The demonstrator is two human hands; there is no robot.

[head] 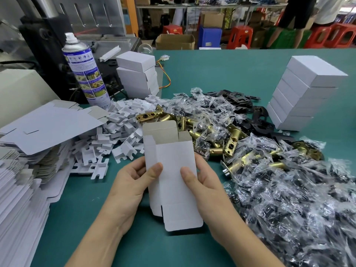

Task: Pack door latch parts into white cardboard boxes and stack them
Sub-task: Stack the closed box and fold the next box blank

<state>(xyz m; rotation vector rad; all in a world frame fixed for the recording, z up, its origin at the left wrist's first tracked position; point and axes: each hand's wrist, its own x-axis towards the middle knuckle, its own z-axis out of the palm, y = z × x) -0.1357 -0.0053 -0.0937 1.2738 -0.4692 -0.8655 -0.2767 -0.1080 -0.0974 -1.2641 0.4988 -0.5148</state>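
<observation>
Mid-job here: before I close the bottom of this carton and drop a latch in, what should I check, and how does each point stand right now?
1. Grip: left hand and right hand both hold the white box. Ok.
2. Top flap open for loading. Ok.
3. Bottom closed: the bottom flap hangs unfolded. Not ok.
4. Inside of the box empty: cannot tell.
5. Brass latches lie in a pile just beyond the box. Ok.

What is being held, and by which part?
The left hand and right hand pinch the open-ended white cardboard box at its two side edges, mid-body.
</observation>
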